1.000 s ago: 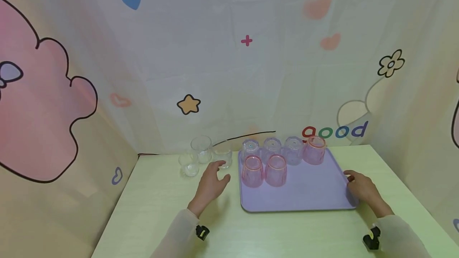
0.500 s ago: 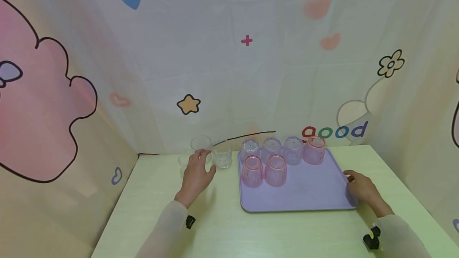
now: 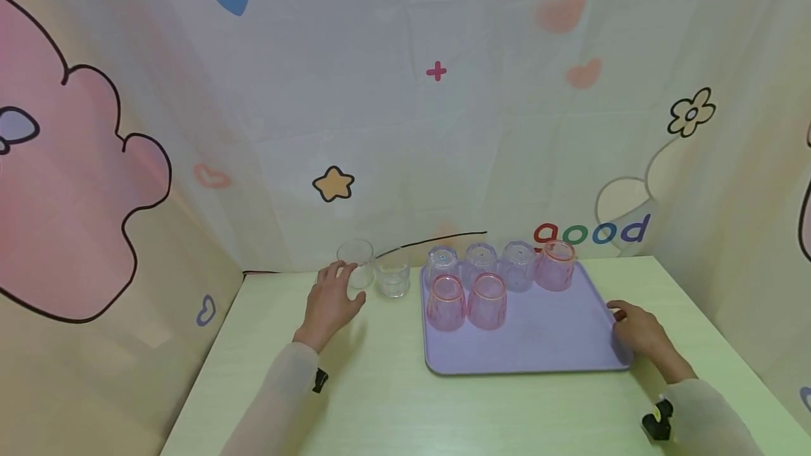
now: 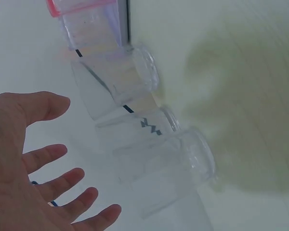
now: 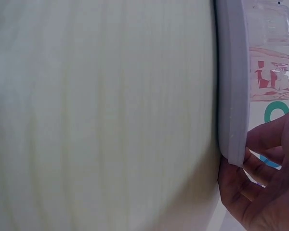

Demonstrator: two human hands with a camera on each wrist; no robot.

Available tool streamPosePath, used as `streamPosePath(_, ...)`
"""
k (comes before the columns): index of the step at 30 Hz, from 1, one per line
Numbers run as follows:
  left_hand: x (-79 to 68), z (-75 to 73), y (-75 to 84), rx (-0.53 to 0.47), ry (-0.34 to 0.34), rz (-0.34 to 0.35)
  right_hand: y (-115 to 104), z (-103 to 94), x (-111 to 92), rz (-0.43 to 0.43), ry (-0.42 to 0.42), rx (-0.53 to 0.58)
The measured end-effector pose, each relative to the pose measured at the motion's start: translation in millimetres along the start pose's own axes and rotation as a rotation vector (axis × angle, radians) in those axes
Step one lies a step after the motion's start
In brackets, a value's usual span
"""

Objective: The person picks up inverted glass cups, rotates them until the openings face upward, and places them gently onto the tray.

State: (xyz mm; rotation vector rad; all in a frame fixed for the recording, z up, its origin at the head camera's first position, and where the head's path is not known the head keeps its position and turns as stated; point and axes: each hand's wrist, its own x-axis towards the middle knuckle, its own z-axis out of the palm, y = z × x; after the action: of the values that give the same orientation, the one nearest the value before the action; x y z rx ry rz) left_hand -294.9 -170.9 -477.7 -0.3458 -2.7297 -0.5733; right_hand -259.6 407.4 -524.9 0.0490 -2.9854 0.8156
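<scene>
My left hand (image 3: pixel 328 307) reaches over the left part of the table, fingers spread and holding nothing. Close by stand three clear glasses: one at the back (image 3: pixel 356 252), another glass (image 3: pixel 393 281) to its right, and a third mostly hidden behind the hand. In the left wrist view the nearest glass (image 4: pixel 168 163) is just beyond the fingertips (image 4: pixel 113 214), with a gap between. My right hand (image 3: pixel 643 336) grips the right edge of a purple tray (image 3: pixel 545 347). In the right wrist view its fingers (image 5: pixel 233 192) curl at the tray's corner (image 5: pixel 236 149).
On the tray, several clear glasses (image 3: pixel 481 266) and a pink glass (image 3: pixel 556 269) line the back. Two more pink glasses, the left one (image 3: pixel 446 308) and the right one (image 3: pixel 488 307), stand before them. A patterned curtain (image 3: pixel 405 125) hangs behind the pale table (image 3: pixel 393 407).
My left hand has moved left, from before the right clear glass to in front of the leftmost one, uncovering the right one. The right hand and the tray stay put.
</scene>
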Motion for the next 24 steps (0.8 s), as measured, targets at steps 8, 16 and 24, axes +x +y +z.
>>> streamPosePath(8,9.9,2.5,-10.5,-0.011,-0.08,-0.086,2,1.2,2,0.023,-0.019,0.004)
streamPosePath(16,18.2,5.0,-16.9,0.024,-0.081,-0.105,4,3.4,3,0.024,-0.022,0.005)
streamPosePath(24,26.5,7.1,-25.2,0.031,-0.126,-0.163,4,3.3,2,0.015,-0.012,0.004)
